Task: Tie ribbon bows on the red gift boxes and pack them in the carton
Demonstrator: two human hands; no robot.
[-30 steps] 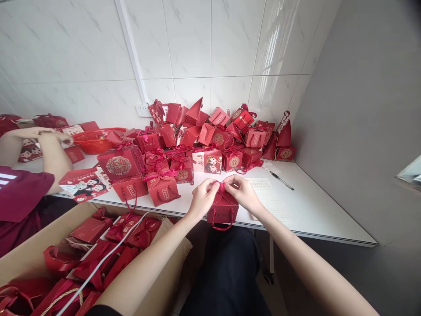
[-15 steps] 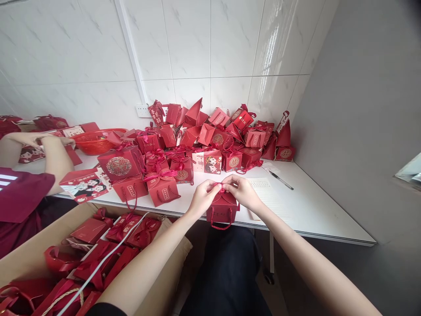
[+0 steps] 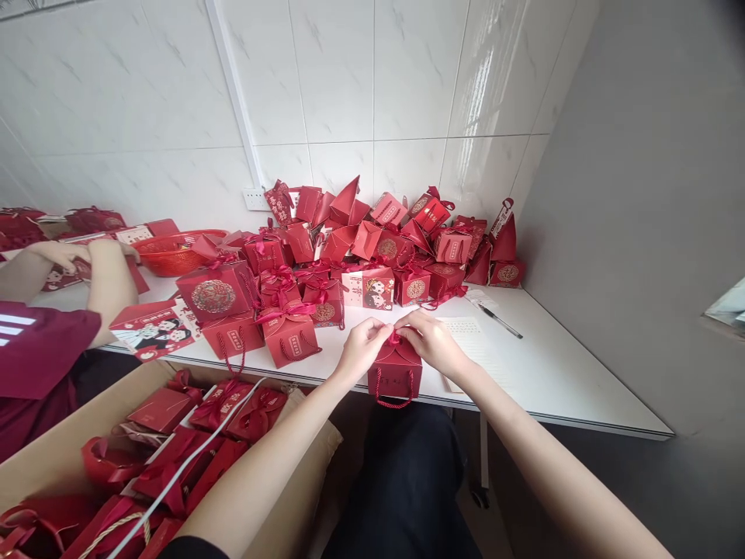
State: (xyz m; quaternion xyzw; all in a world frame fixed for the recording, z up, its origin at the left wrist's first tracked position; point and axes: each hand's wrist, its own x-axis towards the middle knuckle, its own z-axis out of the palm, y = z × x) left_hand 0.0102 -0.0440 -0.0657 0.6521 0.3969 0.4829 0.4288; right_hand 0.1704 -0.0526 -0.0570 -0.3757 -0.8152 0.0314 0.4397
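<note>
A small red gift box [image 3: 396, 374] with a rope handle stands at the front edge of the white table. On top of it is a red ribbon [image 3: 395, 337], partly hidden by my fingers. My left hand [image 3: 366, 344] pinches the ribbon from the left. From the right, my right hand [image 3: 427, 335] is closed on the ribbon too, its fingertips close to the left ones. A lined notebook [image 3: 466, 334] lies just behind my right hand.
Many red gift boxes [image 3: 349, 241] are heaped along the tiled wall. A pen [image 3: 500, 322] lies on the table [image 3: 570, 373]. At lower left is a carton [image 3: 131, 392] of boxes. Behind it sits another person [image 3: 52, 341], near a red basket [image 3: 174, 252].
My hands stay at the ribbon, and more of the box top now shows between them. The whole view has shifted slightly.
</note>
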